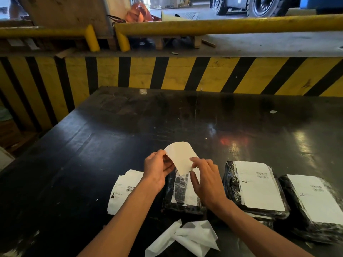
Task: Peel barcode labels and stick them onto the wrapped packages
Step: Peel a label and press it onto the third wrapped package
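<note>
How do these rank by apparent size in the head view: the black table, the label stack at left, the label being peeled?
1. black table, by far
2. label stack and peeled label: look alike, so unranked

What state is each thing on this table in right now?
Left hand: pinching the label.
Right hand: pinching the label.
Label: lifted, curled.
Middle package: under the hands.
Two right packages: labelled.
Label stack: flat, unpeeled.
Backing papers: crumpled, discarded.
</note>
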`<state>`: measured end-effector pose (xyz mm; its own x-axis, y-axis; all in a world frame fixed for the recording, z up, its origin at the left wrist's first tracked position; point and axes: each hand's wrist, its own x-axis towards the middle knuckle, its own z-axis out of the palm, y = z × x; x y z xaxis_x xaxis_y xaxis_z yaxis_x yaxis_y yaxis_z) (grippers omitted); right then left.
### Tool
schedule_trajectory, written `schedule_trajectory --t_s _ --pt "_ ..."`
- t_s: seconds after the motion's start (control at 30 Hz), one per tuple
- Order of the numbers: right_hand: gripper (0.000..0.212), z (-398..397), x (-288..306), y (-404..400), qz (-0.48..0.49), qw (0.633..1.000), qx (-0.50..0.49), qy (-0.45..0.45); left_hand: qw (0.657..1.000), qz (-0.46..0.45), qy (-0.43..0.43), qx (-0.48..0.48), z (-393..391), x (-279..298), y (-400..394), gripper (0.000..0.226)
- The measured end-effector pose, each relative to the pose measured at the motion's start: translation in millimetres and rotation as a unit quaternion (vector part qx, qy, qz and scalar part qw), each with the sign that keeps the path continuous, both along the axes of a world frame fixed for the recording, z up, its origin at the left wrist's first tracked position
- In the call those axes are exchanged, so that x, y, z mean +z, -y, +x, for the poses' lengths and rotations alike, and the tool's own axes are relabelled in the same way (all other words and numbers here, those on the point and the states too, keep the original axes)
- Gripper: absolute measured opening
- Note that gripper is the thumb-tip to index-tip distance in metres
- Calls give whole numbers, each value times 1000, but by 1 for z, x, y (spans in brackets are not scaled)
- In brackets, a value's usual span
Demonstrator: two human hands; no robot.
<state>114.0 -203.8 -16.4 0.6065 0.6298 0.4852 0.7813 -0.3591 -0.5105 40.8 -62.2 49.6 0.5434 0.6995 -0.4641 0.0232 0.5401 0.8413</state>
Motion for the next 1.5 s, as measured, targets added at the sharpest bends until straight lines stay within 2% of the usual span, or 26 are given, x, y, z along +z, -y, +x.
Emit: schedule_trajectory --t_s 0.13,0.27,0.33,0.4,0.43,0.5,0.6,0.8,0.97,1.1,1.3,1.5 --pt "37 5 6 0 57 998 -6 -29 1000 -12 13 5 -4 0 -6 15" --pt "28 12 15 0 77 988 -14 -133 999 10 -7 43 -11 -10 -20 52" --pt "29 15 19 1 77 980 1 -185 994 99 -43 36 -12 -19 -24 38" --pt "27 16 23 2 81 970 21 -229 977 194 -88 -19 -15 -30 -23 12" --pt "26 15 24 2 83 965 26 -246 967 225 -101 -54 -16 -36 -21 6" --pt "26 14 24 2 87 959 24 -270 955 258 -112 -98 -17 -48 -15 7" --pt "30 15 21 0 85 943 19 -323 943 288 -118 -114 -19 -58 -10 6" --pt "60 21 -2 4 39 905 -29 -423 919 322 -153 -167 -24 -76 -13 17" --pt "68 18 -22 -1 -24 897 -39 -439 869 378 -222 -229 -26 -97 -11 22" --pt "61 22 -34 -7 -74 905 -57 -415 837 406 -260 -260 -22 -110 -11 19" --pt "49 31 -47 -22 -122 912 -78 -384 829 423 -262 -254 -6 -120 -20 25" --pt "48 43 -63 -33 -186 904 -99 -373 827 413 -276 -262 12 -136 -27 31"
